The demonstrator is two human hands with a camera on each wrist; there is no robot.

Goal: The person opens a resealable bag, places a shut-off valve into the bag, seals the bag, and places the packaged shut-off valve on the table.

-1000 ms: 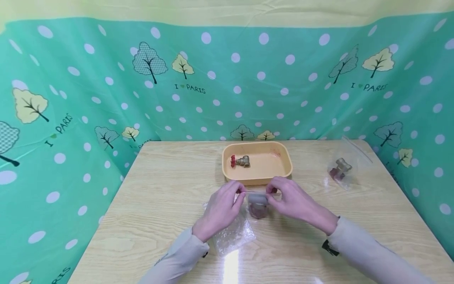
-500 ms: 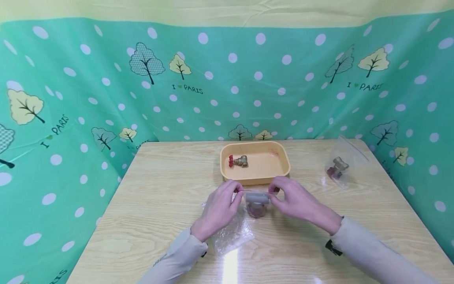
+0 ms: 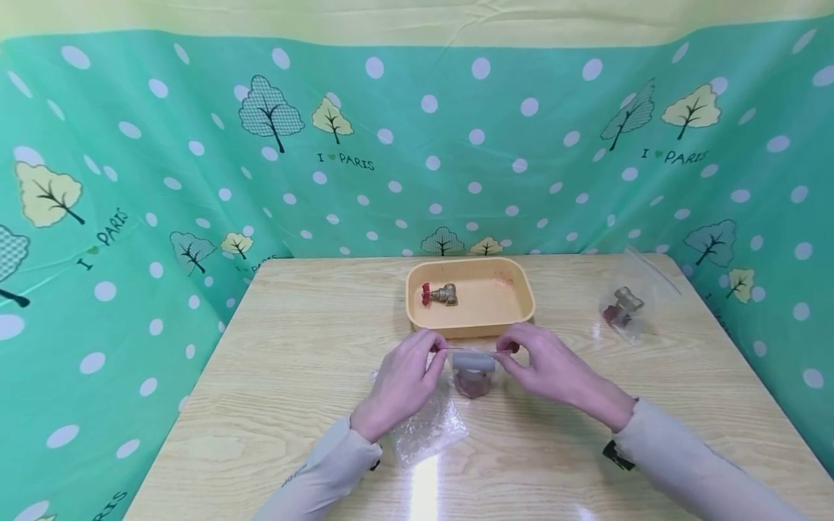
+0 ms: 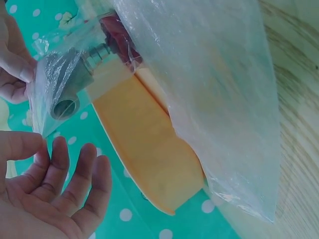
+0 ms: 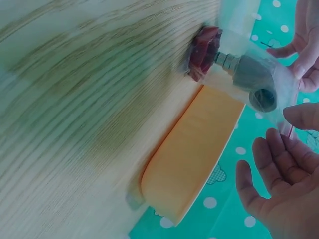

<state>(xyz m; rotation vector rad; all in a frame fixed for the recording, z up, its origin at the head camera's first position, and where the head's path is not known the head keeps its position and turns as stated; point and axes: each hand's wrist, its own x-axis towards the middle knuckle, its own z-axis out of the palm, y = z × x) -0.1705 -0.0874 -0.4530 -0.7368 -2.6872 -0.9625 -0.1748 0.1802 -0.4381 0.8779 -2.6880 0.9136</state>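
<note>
A clear zip bag (image 4: 46,107) hangs between my hands with a gate valve (image 3: 473,362) inside, its grey body at the top and its red handwheel (image 5: 204,52) below. My left hand (image 3: 402,380) pinches the left end of the bag's mouth between thumb and forefinger, the other fingers loosely bent. At the opposite end, my right hand (image 3: 550,370) pinches the same edge with thumb and fingertip. A thin reddish line runs along that edge in the right wrist view. Flat on the table beneath my left hand lies another clear bag (image 3: 426,434).
Behind my hands stands a peach plastic tray (image 3: 495,300) holding a brass valve (image 3: 444,294) with a red handwheel. To the right, a bagged valve (image 3: 623,307) lies on the wooden table (image 3: 293,347). A green patterned cloth (image 3: 417,145) hangs around the back and sides.
My right hand has slid slightly to the right along the bag's mouth, so more of the edge shows between my hands. The left hand keeps its pinch in about the same place.
</note>
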